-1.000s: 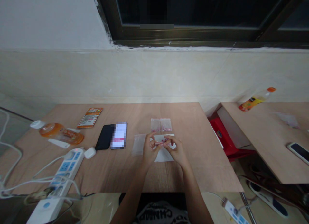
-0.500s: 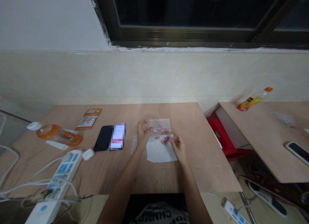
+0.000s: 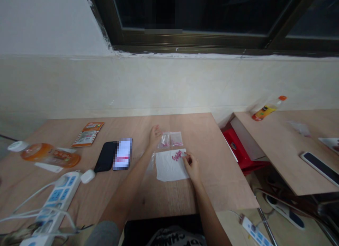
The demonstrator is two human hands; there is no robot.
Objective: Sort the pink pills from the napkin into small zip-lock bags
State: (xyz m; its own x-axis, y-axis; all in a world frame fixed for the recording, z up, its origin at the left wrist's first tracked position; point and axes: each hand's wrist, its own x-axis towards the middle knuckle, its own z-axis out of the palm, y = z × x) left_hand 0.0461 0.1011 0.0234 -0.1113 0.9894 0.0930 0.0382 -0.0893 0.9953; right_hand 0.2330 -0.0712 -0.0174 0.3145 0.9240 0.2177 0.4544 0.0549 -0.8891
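Note:
A white sheet of paper [image 3: 169, 172] lies on the desk with a cluster of small pinkish-red beads [image 3: 177, 155] near its top right. My right hand [image 3: 192, 165] rests at the paper's right edge, thumb and fingertips pinched together beside the beads; what is between them is too small to make out. Beyond the paper lie two small clear bags side by side, a left bag [image 3: 165, 138] with reddish bits low inside and a right bag [image 3: 176, 138]. My left hand [image 3: 155, 135] is just left of the left bag, fingers loosely apart, seemingly holding nothing.
Left of my arm are a lit phone [image 3: 122, 154], a dark phone [image 3: 106, 157], a white charger case [image 3: 88, 176], an orange packet [image 3: 88, 134], a lying orange bottle [image 3: 50, 155] and a power strip [image 3: 57, 200] with cables. Another desk [image 3: 280, 150] stands to the right, past a red stool [image 3: 239, 150].
My left hand has moved off the left bag, up and to its left. The few stray beads left of the cluster no longer show. The whole view has shifted slightly.

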